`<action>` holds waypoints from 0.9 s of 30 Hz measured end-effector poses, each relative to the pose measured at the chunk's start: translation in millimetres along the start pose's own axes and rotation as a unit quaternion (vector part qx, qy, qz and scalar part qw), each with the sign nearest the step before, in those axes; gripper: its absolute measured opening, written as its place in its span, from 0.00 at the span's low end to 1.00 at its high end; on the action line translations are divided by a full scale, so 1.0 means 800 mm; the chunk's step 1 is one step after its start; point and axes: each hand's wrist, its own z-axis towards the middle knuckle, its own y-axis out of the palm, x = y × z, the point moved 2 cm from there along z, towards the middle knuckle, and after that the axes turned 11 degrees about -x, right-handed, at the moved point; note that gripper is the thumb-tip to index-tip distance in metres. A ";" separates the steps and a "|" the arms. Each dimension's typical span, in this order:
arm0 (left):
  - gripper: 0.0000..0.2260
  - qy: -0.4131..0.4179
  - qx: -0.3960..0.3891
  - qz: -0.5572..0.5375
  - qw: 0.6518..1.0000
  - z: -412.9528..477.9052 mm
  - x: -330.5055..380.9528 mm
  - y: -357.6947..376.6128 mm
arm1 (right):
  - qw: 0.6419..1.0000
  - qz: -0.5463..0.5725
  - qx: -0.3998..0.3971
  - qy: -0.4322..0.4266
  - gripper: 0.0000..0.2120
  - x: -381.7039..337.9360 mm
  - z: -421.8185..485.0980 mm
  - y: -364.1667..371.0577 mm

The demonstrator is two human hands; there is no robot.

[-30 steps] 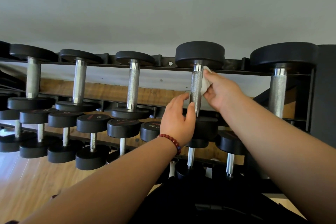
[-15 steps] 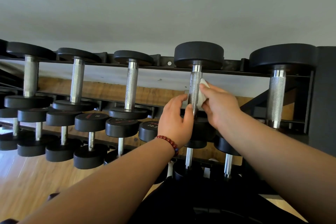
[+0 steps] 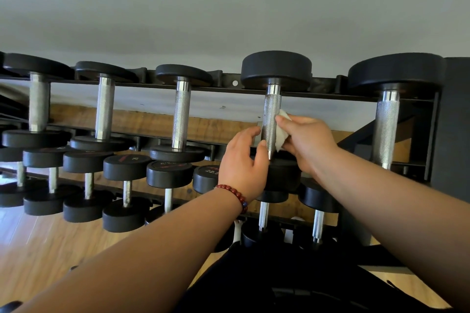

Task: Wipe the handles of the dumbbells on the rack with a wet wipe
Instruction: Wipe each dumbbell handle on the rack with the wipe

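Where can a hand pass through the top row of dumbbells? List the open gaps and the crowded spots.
Open: between the second handle and third handle; between the third handle and the wiped handle, above the left hand. Right of it, the right hand with the wet wipe fills the lower gap. Crowded: the lower-row dumbbells, heads nearly touching.

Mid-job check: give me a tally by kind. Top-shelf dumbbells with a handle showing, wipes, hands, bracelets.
Top-shelf dumbbells: 5
Wipes: 1
Hands, left hand and right hand: 2
Bracelets: 1
Total: 9
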 end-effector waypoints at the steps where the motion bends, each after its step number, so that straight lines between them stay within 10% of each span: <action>1: 0.16 0.001 0.001 0.001 1.000 0.000 0.000 0.000 | 1.000 -0.016 -0.012 -0.006 0.04 0.003 -0.002 -0.001; 27: 0.16 0.003 0.007 -0.001 1.000 0.000 0.000 0.000 | 0.999 -0.017 -0.048 0.014 0.05 0.011 -0.008 -0.024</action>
